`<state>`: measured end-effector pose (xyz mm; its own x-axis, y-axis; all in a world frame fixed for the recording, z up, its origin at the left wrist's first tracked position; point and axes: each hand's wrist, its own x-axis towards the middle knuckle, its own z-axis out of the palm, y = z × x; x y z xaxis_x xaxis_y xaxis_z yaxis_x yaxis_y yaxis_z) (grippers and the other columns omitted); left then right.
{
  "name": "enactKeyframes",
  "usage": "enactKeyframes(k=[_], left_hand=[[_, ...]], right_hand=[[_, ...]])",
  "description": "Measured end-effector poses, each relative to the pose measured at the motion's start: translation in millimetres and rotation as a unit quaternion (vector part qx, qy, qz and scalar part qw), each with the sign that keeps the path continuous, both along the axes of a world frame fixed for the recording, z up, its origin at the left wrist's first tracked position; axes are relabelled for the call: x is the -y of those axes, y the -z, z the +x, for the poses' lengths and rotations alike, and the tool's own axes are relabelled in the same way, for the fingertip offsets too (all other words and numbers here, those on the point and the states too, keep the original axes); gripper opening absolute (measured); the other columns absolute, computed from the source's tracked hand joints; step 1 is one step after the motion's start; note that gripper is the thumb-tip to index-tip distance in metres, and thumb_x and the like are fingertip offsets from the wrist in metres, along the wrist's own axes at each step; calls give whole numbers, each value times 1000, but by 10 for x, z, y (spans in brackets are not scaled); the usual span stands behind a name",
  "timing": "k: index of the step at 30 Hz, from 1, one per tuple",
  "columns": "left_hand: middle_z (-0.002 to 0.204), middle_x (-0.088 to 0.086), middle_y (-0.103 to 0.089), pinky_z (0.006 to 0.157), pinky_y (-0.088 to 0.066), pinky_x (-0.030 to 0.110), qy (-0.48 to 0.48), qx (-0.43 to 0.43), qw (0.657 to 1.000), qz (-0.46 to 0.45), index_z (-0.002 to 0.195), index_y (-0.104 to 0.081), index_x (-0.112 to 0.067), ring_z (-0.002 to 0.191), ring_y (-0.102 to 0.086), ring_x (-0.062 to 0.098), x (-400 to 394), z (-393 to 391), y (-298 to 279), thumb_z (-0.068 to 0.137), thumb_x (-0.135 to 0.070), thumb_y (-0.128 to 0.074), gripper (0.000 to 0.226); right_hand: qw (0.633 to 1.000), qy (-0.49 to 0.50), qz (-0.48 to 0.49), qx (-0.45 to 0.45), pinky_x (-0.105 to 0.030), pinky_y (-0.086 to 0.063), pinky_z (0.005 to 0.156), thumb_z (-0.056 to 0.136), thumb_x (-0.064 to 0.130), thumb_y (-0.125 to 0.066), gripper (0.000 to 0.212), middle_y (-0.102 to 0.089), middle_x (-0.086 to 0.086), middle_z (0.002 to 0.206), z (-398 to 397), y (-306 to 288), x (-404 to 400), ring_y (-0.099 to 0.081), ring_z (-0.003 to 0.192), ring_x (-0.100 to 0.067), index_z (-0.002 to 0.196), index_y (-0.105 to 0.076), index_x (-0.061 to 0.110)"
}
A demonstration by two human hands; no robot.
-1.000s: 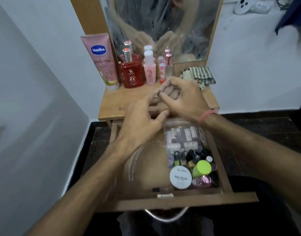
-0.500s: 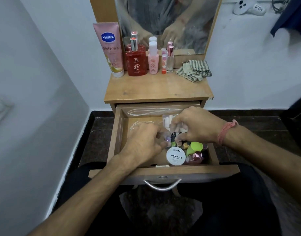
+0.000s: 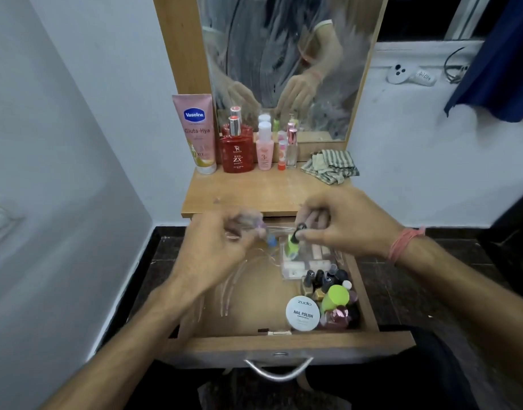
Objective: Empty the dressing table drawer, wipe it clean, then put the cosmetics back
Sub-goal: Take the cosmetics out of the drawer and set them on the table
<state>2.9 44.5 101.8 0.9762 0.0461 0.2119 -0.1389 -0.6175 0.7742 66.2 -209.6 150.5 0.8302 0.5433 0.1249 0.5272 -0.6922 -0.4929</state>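
Over the open drawer [image 3: 283, 343], the right hand [image 3: 352, 223] pinches a green nail polish bottle [image 3: 292, 242] by its cap; the left hand [image 3: 215, 247] holds a small blue bottle [image 3: 271, 241]. Its grip is blurred.

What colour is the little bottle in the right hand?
Lime green with a black cap, seen clearly from the head camera.

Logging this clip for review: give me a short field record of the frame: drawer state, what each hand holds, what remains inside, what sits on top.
drawer: pulled open, still part full
right hand: pinches green nail polish bottle by its black cap, lifted above the drawer
left hand: grips small bottles, blurred
left in drawer: nail polish wipes tub, clustered bottles, clear box
tabletop: Vaseline tube, red perfume bottle, striped cloth
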Motion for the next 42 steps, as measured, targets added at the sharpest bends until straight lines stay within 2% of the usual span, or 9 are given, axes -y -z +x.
enactKeyframes(k=[5,8,11,17,22,27,34,38,42], left_hand=[[95,-32,-78,71,-51,8,-82,96,992,-29,108,-80,-37,82,-73,-4,-175,342,-350,95,-33,-86,15],[99,-24,-80,74,-52,14,-123,110,986,-10,112,-82,-34,83,-74,-4,-354,519,-415,96,-34,-85,16],[105,-24,-79,76,-57,19,-159,106,981,23,118,-81,-34,84,-74,-6,-566,704,-376,96,-36,-85,22],[106,-24,-78,86,-65,32,-189,88,977,46,121,-80,-36,85,-74,-4,-863,1020,-238,98,-33,-85,24],[111,-22,-79,89,-66,37,-197,81,975,59,124,-81,-35,89,-74,0,-1027,1173,-150,99,-28,-83,26],[113,-20,-79,88,-65,35,-203,74,975,59,124,-80,-34,91,-74,2,-1127,1251,-121,100,-27,-83,26],[120,-13,-80,80,-57,20,-193,70,977,60,128,-80,-27,97,-75,8,-1138,1368,-143,101,-26,-83,28],[121,-9,-81,91,-63,32,-196,65,977,60,129,-80,-24,100,-76,9,-1125,1390,-163,100,-25,-84,30],[117,-8,-82,94,-64,32,-204,66,975,54,129,-80,-21,98,-77,8,-1108,1399,-185,96,-29,-88,35]], right_hand=[[984,45,164,50,-14,-56,65,83,22,-92,11,-78,8,76,244,-251,-178,-72,67,-3,88,-82,23],[973,55,209,76,-18,-60,70,86,24,-89,10,-77,9,80,440,-234,-498,-73,72,-6,92,-82,22],[969,53,223,93,-21,-62,73,88,26,-87,10,-75,10,82,658,-152,-884,-72,73,-7,95,-80,24],[976,46,186,100,-29,-64,82,91,16,-83,18,-72,14,90,1030,31,-1480,-70,78,-4,104,-79,27],[986,34,118,109,-22,-59,81,96,10,-76,22,-74,10,99,1205,81,-1696,-67,82,0,110,-78,27],[989,31,101,107,-36,-63,94,98,10,-75,25,-76,7,106,1279,98,-1799,-70,96,-10,116,-78,27],[988,33,113,102,-38,-63,99,97,12,-77,25,-78,6,111,1307,108,-1935,-72,102,-13,117,-79,27],[986,29,119,112,-39,-62,101,96,14,-78,26,-79,6,117,1290,118,-1980,-73,109,-12,118,-80,28],[983,37,126,132,-39,-61,102,94,19,-81,25,-78,7,120,1266,139,-2002,-73,109,-12,117,-79,28]])
